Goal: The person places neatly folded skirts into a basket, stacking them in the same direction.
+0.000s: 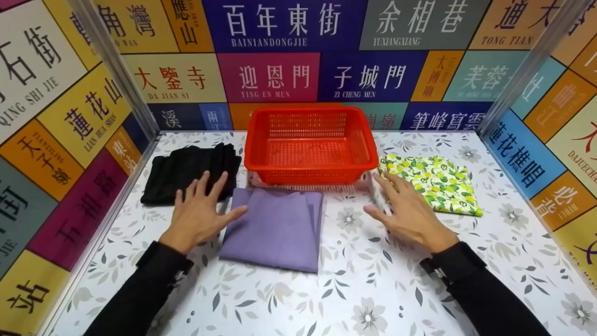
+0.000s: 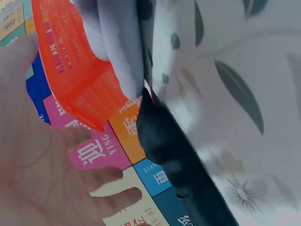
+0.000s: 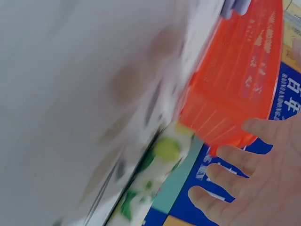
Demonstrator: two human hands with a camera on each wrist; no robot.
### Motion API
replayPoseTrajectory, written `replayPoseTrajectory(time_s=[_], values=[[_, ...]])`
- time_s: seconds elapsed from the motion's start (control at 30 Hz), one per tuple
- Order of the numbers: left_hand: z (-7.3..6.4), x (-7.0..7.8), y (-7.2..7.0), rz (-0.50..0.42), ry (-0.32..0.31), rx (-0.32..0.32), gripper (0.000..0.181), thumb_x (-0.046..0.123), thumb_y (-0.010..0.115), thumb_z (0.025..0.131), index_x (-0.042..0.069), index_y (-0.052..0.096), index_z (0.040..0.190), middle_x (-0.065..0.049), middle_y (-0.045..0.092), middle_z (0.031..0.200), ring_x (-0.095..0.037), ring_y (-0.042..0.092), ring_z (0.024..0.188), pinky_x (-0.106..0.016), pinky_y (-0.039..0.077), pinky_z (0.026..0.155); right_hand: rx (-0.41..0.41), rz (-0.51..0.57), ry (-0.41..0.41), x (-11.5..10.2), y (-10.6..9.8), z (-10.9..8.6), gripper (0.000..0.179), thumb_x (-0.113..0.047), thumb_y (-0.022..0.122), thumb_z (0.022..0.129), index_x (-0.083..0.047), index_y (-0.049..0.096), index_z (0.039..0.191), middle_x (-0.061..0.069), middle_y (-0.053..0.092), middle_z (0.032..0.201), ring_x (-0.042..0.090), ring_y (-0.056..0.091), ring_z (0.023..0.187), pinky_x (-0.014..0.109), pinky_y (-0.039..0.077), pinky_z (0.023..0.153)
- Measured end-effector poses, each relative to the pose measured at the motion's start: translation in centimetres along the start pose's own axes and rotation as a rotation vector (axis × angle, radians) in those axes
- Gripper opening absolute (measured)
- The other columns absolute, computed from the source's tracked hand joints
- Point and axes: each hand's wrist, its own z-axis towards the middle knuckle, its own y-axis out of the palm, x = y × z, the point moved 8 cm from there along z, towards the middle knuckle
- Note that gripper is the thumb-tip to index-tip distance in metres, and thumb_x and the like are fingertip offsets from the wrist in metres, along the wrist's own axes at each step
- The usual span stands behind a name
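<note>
My left hand (image 1: 198,217) is spread with its fingers apart, between a folded black cloth (image 1: 163,175) and a folded purple cloth (image 1: 275,228). Its thumb reaches over the purple cloth's left edge. On the other side, my right hand (image 1: 415,217) has its fingers extended beside a folded cloth with a lemon print (image 1: 438,182). Both palms look empty in the wrist views, where the left hand (image 2: 47,165) and right hand (image 3: 263,174) show loose fingers. Whether any fingertip touches a cloth, I cannot tell.
Behind the purple cloth stands a red plastic basket (image 1: 310,176) with nothing visible inside. A white tabletop (image 1: 354,289) with a leaf and flower pattern lies underneath. Walls (image 1: 275,77) of coloured panels with writing enclose the back and both sides.
</note>
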Motion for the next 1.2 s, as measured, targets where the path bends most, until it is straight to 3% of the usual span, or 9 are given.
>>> replayPoseTrajectory(time_s=[0.2,0.33,0.47,0.63,0.87,0.97,1.1,1.2], values=[[-1.4,1.1,0.3,-0.022,0.004,0.054,0.115,0.094,0.058,0.101,0.027,0.026,0.188,-0.031,0.03,0.189,-0.063,0.042,0.165,-0.086,0.034,0.131,-0.003,0.123,-0.006,-2.1,1.2,0.0,0.088,-0.07,0.064,0.113,-0.023,0.038,0.183,0.022,0.038,0.187,0.05,0.042,0.169,0.086,0.037,0.13],[-2.1,1.8,0.5,-0.027,-0.013,0.085,0.112,0.091,0.062,0.101,0.022,0.034,0.185,-0.036,0.044,0.176,-0.059,0.057,0.149,-0.08,0.053,0.115,-0.004,0.196,-0.016,-3.4,2.1,0.1,0.085,-0.064,0.068,0.113,-0.017,0.044,0.179,0.022,0.05,0.178,0.047,0.052,0.161,0.081,0.046,0.127],[-2.5,2.3,0.7,-0.052,-0.061,0.089,0.109,0.085,0.068,0.102,0.017,0.042,0.182,-0.037,0.054,0.157,-0.054,0.066,0.129,-0.07,0.064,0.094,-0.03,0.25,0.008,-4.7,2.9,0.2,0.086,-0.063,0.068,0.113,-0.012,0.045,0.179,0.026,0.052,0.175,0.047,0.06,0.153,0.078,0.049,0.125],[-3.1,2.7,1.2,-0.123,-0.12,0.046,0.108,0.078,0.073,0.103,0.009,0.041,0.18,-0.04,0.055,0.151,-0.057,0.073,0.121,-0.069,0.065,0.092,-0.108,0.356,0.067,-6.3,3.8,0.6,0.089,-0.069,0.066,0.112,-0.012,0.046,0.178,0.027,0.05,0.176,0.045,0.073,0.141,0.07,0.061,0.117],[-3.0,3.2,2.0,-0.164,-0.155,-0.012,0.107,0.068,0.071,0.109,-0.003,0.033,0.18,-0.052,0.043,0.168,-0.065,0.067,0.14,-0.074,0.058,0.113,-0.187,0.421,0.137,-8.6,4.7,1.5,0.09,-0.066,0.069,0.112,0.001,0.052,0.169,0.023,0.075,0.143,0.038,0.076,0.129,0.062,0.061,0.116],[-2.4,3.3,2.6,-0.156,-0.16,-0.04,0.11,0.066,0.068,0.111,-0.01,0.028,0.179,-0.052,0.038,0.173,-0.065,0.063,0.146,-0.073,0.056,0.119,-0.228,0.457,0.189,-9.4,5.3,1.8,0.09,-0.065,0.07,0.112,0.002,0.053,0.168,0.019,0.081,0.137,0.033,0.084,0.111,0.056,0.064,0.112],[-2.0,3.6,3.1,-0.171,-0.175,-0.069,0.109,0.065,0.065,0.112,-0.017,0.03,0.175,-0.05,0.035,0.176,-0.066,0.06,0.148,-0.072,0.054,0.123,-0.308,0.58,0.279,-10.4,6.2,1.9,0.093,-0.066,0.073,0.11,0.0,0.049,0.171,0.018,0.079,0.14,0.027,0.086,0.08,0.047,0.072,0.09],[-1.8,4.0,3.4,-0.203,-0.185,-0.076,0.103,0.062,0.066,0.113,-0.016,0.037,0.173,-0.048,0.04,0.173,-0.066,0.062,0.146,-0.072,0.054,0.122,-0.356,0.711,0.348,-11.0,6.8,1.8,0.093,-0.06,0.078,0.11,-0.001,0.045,0.173,0.02,0.074,0.146,0.029,0.085,0.086,0.044,0.073,0.078]])
